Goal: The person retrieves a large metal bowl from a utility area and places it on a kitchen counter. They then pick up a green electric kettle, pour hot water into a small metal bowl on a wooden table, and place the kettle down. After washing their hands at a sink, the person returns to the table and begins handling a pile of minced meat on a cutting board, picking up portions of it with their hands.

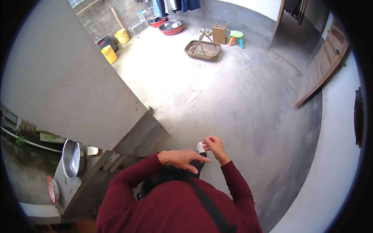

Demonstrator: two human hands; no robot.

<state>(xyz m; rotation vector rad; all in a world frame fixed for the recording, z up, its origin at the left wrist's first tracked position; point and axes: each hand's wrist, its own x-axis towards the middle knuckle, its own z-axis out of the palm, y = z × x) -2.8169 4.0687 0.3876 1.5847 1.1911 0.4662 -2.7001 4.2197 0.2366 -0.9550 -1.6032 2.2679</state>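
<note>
Both my hands are held up in front of my body, close together over one white shoe (200,147). My left hand (182,158) is open and holds nothing, its fingers stretched to the right and the thumb apart below. Just beyond it, my right hand (214,146) has its fingers curled in toward the palm, and no object shows in them. The hands look slightly apart. Dark red sleeves cover both forearms, and a black strap (210,207) crosses my front.
A grey slab wall (74,73) rises at left, with a metal basin (71,159) on a ledge below. Ahead on the concrete floor are a woven basket (203,51), a wooden stool (220,34), a green-topped stool (236,35), tubs (171,27) and yellow buckets (109,54). A wooden door (324,64) stands right.
</note>
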